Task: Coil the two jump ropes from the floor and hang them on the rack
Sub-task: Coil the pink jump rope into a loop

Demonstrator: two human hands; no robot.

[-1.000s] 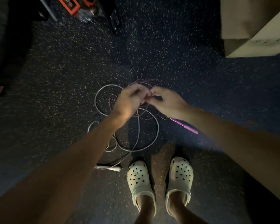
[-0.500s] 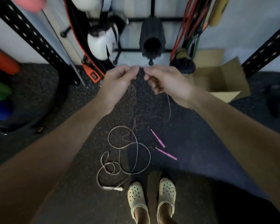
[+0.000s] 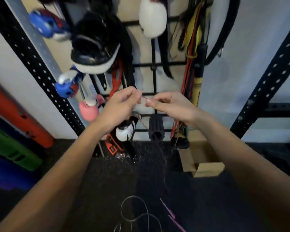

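The pink jump rope (image 3: 144, 97) is a thin cord held up between both hands, a strand falling from them to its pink handles (image 3: 167, 208) on the floor; the left hand (image 3: 120, 107) pinches the cord between thumb and forefinger, its other fingers curled under; the right hand (image 3: 170, 104) pinches it just beside, thumb towards the camera, a short span running between the two grips; no gathered loops show in either hand, so I judge the coiling of this rope barely begun; the grey jump rope (image 3: 134, 196) lies in loose loops on the dark floor (image 3: 107, 181), untouched, and nothing is hung yet; behind the hands stands the black wall rack (image 3: 153, 67), already carrying bands and blurred gear; a cardboard box (image 3: 206, 167) sits at its foot
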